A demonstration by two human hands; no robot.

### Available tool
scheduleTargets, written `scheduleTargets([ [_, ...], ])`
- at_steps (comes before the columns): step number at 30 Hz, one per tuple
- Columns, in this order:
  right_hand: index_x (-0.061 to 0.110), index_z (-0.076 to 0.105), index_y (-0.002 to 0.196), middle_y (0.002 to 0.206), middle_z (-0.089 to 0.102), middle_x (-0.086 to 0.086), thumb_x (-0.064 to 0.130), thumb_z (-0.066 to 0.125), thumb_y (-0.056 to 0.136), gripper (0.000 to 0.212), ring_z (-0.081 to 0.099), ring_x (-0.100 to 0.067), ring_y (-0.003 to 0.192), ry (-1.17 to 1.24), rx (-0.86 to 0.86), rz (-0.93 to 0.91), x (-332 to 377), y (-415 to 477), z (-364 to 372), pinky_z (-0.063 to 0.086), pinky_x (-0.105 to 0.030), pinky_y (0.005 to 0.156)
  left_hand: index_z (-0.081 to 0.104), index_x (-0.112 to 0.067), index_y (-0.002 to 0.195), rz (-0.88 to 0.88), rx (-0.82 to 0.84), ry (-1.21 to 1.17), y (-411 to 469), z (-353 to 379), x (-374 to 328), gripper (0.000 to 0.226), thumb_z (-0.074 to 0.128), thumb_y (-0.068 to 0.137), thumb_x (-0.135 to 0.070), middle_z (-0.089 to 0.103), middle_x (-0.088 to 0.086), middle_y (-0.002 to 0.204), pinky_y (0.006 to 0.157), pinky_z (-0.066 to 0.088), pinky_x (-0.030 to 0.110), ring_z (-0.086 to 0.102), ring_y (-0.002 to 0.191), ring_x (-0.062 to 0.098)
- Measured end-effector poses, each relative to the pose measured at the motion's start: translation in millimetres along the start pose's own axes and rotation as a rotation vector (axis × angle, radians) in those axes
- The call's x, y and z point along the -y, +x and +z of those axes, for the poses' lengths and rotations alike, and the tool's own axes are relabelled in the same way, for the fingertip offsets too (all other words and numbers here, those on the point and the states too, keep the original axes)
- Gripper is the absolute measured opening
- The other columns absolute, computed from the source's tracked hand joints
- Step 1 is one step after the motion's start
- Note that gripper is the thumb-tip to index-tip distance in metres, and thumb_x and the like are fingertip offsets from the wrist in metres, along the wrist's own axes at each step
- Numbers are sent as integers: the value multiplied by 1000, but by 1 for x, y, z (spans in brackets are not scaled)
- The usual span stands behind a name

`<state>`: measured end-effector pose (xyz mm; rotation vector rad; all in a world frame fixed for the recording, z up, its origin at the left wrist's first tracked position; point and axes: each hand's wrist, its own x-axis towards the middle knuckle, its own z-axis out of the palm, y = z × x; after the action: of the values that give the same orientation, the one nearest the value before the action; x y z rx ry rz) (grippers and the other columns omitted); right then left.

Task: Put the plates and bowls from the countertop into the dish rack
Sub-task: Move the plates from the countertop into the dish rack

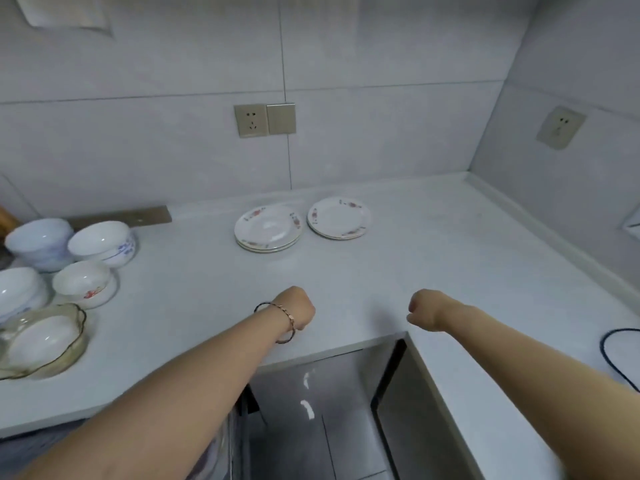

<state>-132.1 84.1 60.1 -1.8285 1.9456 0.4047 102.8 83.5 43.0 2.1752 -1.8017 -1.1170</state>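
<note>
Two short stacks of white plates with red flower patterns lie near the back wall, one stack [267, 227] left of the other stack [339, 217]. Several white bowls stand at the left: one with blue print [102, 243], a pale blue one [38, 241], a small one with a red mark [84, 283], another at the frame edge [17, 292]. A clear glass bowl [41, 339] holds a white bowl. My left hand [298, 308] and my right hand [424, 309] hover over the counter's front edge, both curled into fists, holding nothing. No dish rack is visible.
The white countertop [398, 265] turns a corner and runs along the right wall. A black cable [613, 355] lies at its right. Wall sockets [252, 120] sit above the plates. Below the counter edge are grey cabinet fronts [311, 410].
</note>
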Motion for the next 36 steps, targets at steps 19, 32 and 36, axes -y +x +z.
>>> scheduleTargets([
  [19,9,52,130,136,52,-10,22,43,95,38,49,-26,127,247,-3,56,25,267,-94,40,-30,102,37,-16,65,-196,10,-374,276,-46,-67,28,44,90,-6,48,12,91,72,43,31,51,84,21],
  [32,-5,57,119,100,61,-19,5,47,85,36,60,-34,89,1011,-41,478,49,457,-80,52,-40,83,40,-2,119,-427,-41,-501,427,-18,-66,37,55,85,-5,54,21,121,90,46,35,57,111,33],
  [36,-8,61,112,91,59,-16,0,52,85,30,55,-29,85,1067,-92,460,46,455,-72,51,-50,90,49,7,105,-419,-109,-605,435,-9,-56,29,59,78,5,58,17,102,79,49,32,54,86,21],
])
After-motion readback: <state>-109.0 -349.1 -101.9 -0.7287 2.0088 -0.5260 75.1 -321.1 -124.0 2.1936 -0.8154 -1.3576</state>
